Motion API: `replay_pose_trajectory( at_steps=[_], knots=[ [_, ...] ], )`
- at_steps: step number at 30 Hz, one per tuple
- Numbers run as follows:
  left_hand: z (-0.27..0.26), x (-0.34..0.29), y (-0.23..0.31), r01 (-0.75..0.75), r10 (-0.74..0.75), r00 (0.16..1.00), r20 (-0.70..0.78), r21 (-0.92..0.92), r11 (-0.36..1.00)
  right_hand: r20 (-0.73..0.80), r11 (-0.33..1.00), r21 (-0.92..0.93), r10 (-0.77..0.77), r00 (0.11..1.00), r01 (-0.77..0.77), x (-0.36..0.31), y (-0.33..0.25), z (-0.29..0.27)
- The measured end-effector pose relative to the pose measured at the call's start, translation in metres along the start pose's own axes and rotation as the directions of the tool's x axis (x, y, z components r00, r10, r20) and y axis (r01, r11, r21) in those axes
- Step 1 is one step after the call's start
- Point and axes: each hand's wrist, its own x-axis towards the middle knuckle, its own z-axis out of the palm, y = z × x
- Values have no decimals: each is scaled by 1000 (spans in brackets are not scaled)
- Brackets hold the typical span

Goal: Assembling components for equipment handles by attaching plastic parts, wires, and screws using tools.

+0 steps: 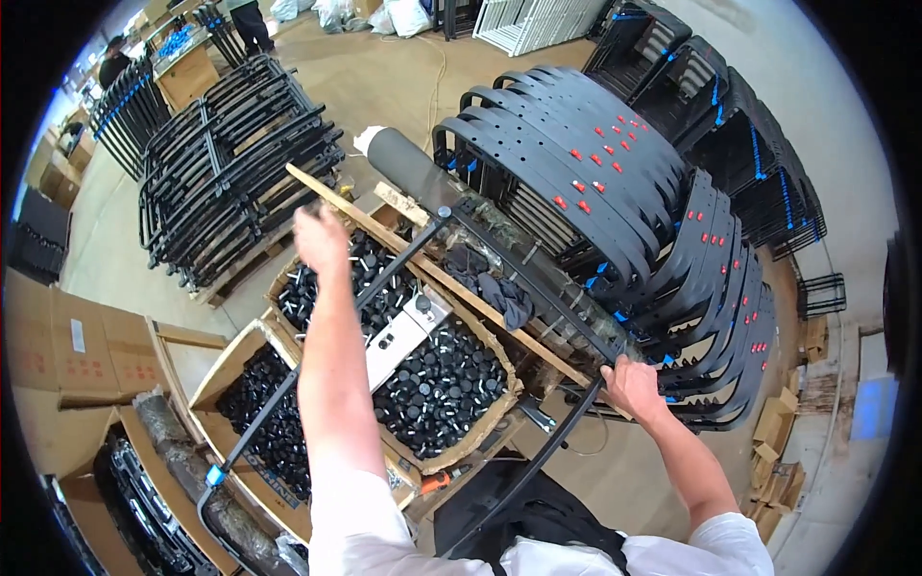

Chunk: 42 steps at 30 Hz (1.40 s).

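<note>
Black metal tubing forms the frame (403,257) in front of the person, its bars slanting across open cardboard boxes and back toward the body. The right hand (634,387) is clamped on a bar at the frame's right side, beside the curved panels (576,168) with red tabs, so room on that flank looks tight. Well apart from it, the left hand (322,238) is stretched out at the far left edge of the box of black knobs (437,389); it is blurred, and I cannot tell whether it grips anything. A wooden strip (384,230) runs along the boxes' far right side, with a dark cloth (490,288) beside it. A silver metal block (403,336) sits among the knobs, and an orange tool (437,480) lies at the near edge. Concrete floor (394,91) stretches beyond, between the panels and the stacked frames (235,163), giving wider space ahead than at either side.
</note>
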Motion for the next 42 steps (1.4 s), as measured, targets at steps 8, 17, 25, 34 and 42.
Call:
replay_pose_trajectory(
  at_steps=[8, 17, 25, 34, 42],
  knots=[
    [36, -95, 122, -605, 579, 763, 286, 2, 796, 46, 998, -45, 38, 998, -36, -1, 12, 1],
    [10, -32, 37, -283, 244, 955, 168, 272, 920, -69, 999, -23, -35, 997, 33, -1, 10, 6],
    [59, -82, 126, -606, 374, 611, 697, 108, 788, -23, 998, -19, -61, 998, 61, 4, 7, 3],
    [54, -87, 139, -714, 445, 604, 661, 200, 671, -19, 992, -125, -27, 999, 25, 0, 9, 4],
    [74, -80, 121, -875, 618, 439, 653, 154, 459, 41, 997, -71, 8, 999, -5, 4, 3, -3]
  ],
)
